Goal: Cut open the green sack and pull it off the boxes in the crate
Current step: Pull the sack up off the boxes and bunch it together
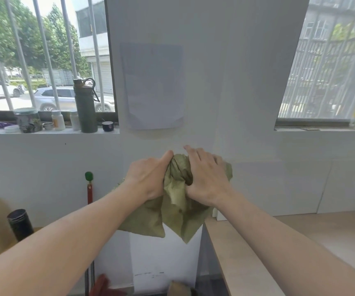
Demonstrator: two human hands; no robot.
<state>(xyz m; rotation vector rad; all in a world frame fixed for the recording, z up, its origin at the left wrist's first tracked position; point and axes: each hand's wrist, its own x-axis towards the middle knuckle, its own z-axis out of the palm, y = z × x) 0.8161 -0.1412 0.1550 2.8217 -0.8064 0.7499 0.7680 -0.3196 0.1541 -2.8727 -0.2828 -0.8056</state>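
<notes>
The green sack [176, 212] hangs crumpled in the air in front of the white wall, held up at chest height. My left hand [148, 178] grips its bunched top from the left, thumb stretched up along the fabric. My right hand [206, 178] grips the same bunch from the right, fingers curled into the folds. The lower part of the sack droops in loose points between my forearms. Neither crate nor boxes are in view.
A light wooden table [300, 242] runs along the right. A windowsill [50, 130] at left carries a green bottle [85, 105], jars and small containers. A red-handled tool with a green top [89, 189] leans on the wall; a black flask [20, 224] stands at lower left.
</notes>
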